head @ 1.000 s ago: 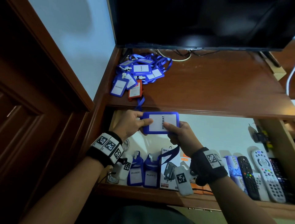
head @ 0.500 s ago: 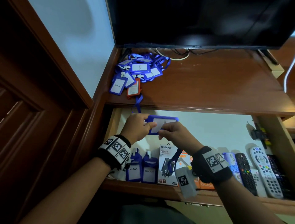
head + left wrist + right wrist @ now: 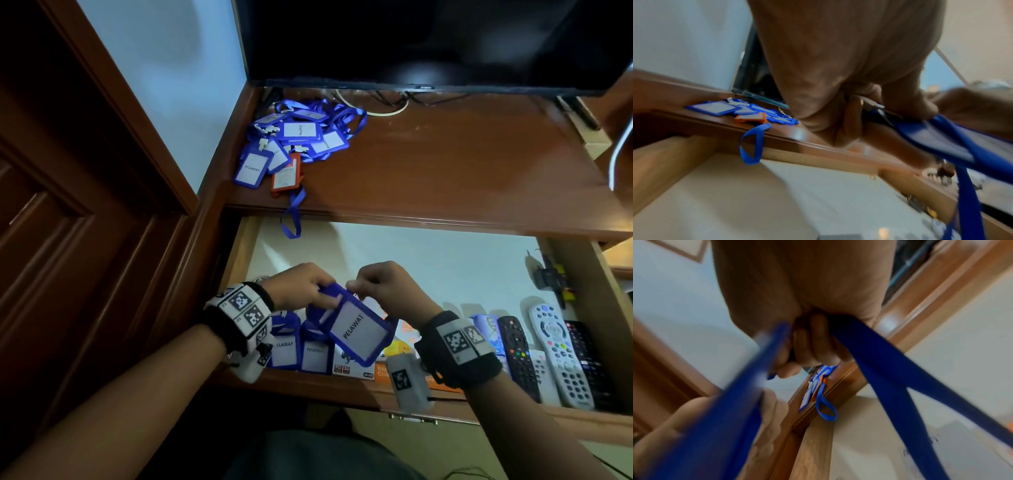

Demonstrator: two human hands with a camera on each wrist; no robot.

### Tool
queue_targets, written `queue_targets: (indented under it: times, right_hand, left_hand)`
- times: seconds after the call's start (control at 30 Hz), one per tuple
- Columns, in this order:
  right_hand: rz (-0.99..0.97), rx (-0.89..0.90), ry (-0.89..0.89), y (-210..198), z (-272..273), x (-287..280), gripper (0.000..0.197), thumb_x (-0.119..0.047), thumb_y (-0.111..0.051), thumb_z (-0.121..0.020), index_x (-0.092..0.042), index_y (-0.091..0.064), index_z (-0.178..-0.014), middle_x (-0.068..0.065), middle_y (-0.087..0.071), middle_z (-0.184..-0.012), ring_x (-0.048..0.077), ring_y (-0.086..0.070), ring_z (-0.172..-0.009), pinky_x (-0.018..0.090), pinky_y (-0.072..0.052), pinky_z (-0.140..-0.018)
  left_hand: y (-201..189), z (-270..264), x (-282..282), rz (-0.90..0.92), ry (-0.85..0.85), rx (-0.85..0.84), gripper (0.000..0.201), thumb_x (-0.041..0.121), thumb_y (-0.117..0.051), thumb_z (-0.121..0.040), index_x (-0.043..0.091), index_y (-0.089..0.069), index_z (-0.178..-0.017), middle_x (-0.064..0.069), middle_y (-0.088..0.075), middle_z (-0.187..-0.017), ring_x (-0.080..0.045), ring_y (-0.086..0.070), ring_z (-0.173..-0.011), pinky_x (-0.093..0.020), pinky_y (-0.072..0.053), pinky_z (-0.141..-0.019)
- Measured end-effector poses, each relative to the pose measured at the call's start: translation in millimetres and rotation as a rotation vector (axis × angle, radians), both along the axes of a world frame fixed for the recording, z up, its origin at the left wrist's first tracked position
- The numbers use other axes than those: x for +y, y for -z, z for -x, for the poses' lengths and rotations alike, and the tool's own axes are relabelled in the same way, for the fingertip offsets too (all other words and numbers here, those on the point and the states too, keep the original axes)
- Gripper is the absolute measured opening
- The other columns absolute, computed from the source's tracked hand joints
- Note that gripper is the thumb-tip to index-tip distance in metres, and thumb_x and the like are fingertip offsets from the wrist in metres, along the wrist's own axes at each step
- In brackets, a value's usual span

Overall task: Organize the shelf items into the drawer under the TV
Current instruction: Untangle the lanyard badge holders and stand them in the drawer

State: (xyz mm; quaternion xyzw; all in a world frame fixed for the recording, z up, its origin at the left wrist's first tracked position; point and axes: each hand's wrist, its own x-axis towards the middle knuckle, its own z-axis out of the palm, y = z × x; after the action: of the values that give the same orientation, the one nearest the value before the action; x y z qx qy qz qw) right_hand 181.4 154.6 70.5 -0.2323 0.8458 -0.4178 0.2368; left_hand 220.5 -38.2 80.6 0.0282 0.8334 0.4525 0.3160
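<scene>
Near front edge of drawer (image 3: pixel 342 387): two blue badges (image 3: pixel 301 353) standing upright at left, boxes mid, four remotes (image 3: pixel 555 356) at right. Left hand (image 3: pixel 301 286) and right hand (image 3: pixel 387 287) are both pinching the top of a blue badge holder (image 3: pixel 359 330), now hanging tilted and lower than a second ago. Bare liner lying open behind. On shelf (image 3: pixel 445 164), badge pile (image 3: pixel 291 144) sitting at left rear corner, one orange (image 3: pixel 286 173); lanyard loop drooping over front edge.

Blurred blue badge holder (image 3: pixel 719 410) in both wrist views, two stored badges (image 3: pixel 301 353) half-hidden behind hands.
</scene>
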Motion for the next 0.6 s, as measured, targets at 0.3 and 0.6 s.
queue_targets:
  times: [0.3,0.6]
  right_hand:
    - [0.287,-0.312,0.268,8,3,19,0.044,0.003,-0.047,-0.094,-0.016,-0.069,-0.061,0.022,-0.053,-0.069,0.030,-0.046,-0.065,0.030,-0.033,-0.054]
    - [0.308,-0.390,0.314,13,-15,-2,0.038,-0.021,-0.046,-0.100,-0.011,-0.049,-0.063,-0.002,-0.028,-0.048,0.012,-0.023,-0.043,0.021,-0.020,-0.041]
  left_hand:
    - [-9,-7,0,-0.496,-0.422,0.092,0.017,0.017,-0.064,-0.079,0.015,-0.069,-0.095,-0.006,-0.072,-0.081,-0.026,-0.064,-0.081,-0.032,-0.051,-0.072]
    - [0,15,30,-0.351,-0.887,0.294,0.012,0.006,-0.061,-0.090,0.005,-0.069,-0.098,-0.003,-0.067,-0.078,-0.019,-0.060,-0.068,-0.023,-0.050,-0.056]
